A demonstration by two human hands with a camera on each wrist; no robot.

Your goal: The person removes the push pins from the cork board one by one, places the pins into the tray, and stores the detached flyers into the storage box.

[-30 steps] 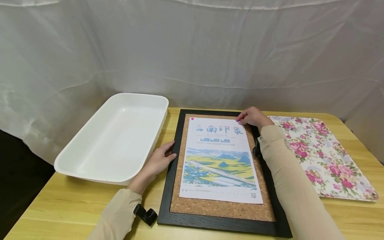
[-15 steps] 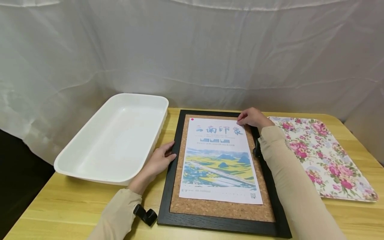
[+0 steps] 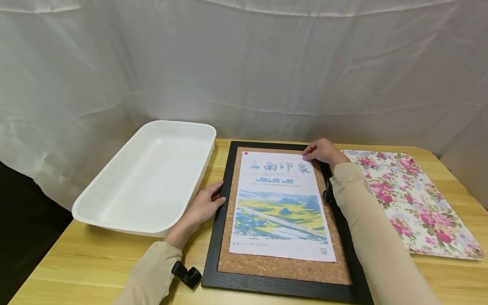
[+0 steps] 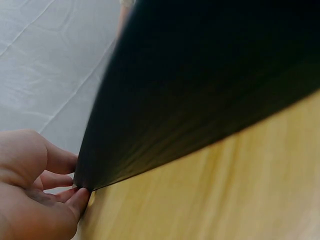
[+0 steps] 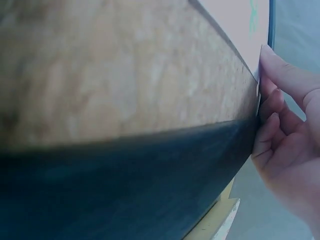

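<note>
A black-framed corkboard lies on the table with a printed landscape poster on it. One pink pushpin sits at the poster's top left corner. At the top right corner my right hand pinches a small purple pushpin, mostly covered by the fingertips. In the right wrist view, thumb and fingers meet at the paper's corner, the other fingers curled beside the frame. My left hand rests its fingertips against the frame's left side. The left wrist view shows those fingertips touching the dark edge.
Left of the board stands a deep white tub, close behind my left wrist. A floral tray lies to the right, partly behind my right sleeve. Pale curtain cloth hangs along the table's back edge.
Both hands keep nearly the same places on the board. The whole head view has shifted slightly, with things sitting a little lower and further right. The poster and board appear unmoved.
</note>
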